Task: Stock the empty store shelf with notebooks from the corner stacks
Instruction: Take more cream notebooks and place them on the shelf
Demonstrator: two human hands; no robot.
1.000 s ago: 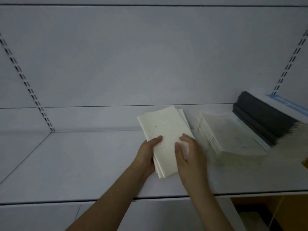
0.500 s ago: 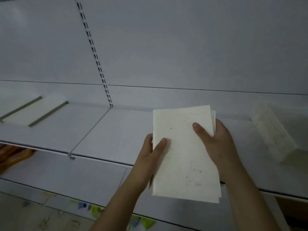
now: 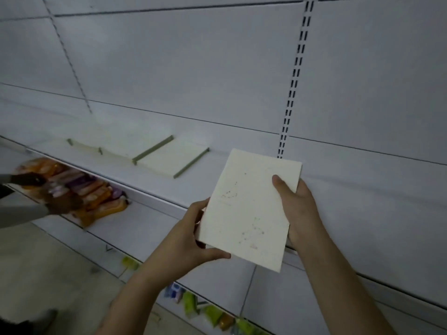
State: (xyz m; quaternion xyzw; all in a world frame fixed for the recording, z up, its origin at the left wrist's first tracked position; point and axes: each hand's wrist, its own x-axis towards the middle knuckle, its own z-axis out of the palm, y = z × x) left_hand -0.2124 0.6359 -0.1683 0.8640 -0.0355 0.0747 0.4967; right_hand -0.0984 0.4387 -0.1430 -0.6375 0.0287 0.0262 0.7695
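Cream notebook at centre frame, held above the white shelf edge. Left hand curled on its lower left corner, thumb underneath along the bottom edge. Right hand closed on the right edge, thumb across the cover. Green-spined notebooks flat on the shelf, left of centre.

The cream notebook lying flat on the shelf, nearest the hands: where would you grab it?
Probably by its near short edge, coming from the front of the white metal shelf. The cream notebook with the olive-green spine lies flat, its end close to the shelf's front, its left side against other notebooks. Both hands are full, though: the left hand and right hand hold the cream notebooks.
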